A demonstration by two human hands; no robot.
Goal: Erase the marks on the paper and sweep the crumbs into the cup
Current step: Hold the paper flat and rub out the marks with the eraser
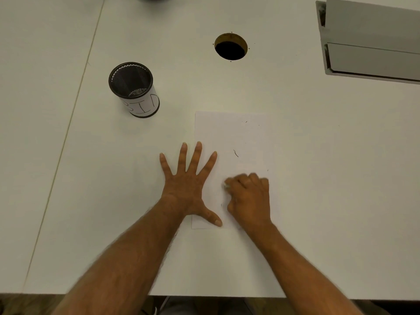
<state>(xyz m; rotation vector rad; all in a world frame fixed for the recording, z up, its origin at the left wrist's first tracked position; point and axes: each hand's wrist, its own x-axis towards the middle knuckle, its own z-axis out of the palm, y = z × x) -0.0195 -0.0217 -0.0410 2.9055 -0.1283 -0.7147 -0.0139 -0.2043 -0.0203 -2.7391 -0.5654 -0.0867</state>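
A white sheet of paper (231, 133) lies on the table in front of me. My left hand (189, 185) presses flat on its left edge with fingers spread wide. My right hand (248, 196) is curled over the paper's lower part and pinches a small white eraser (226, 185), which shows only as a blurred tip at the fingertips. A short dark mark or crumb (236, 153) and a few tiny specks lie on the paper above my right hand. A black mesh cup (134, 88) with a white label stands upright at the upper left, apart from the paper.
A round cable hole (230, 47) opens in the white table (91, 201) beyond the paper. A grey box-like unit (372, 42) sits at the far right. A seam runs down the table's left side. The table's front edge lies just below my forearms.
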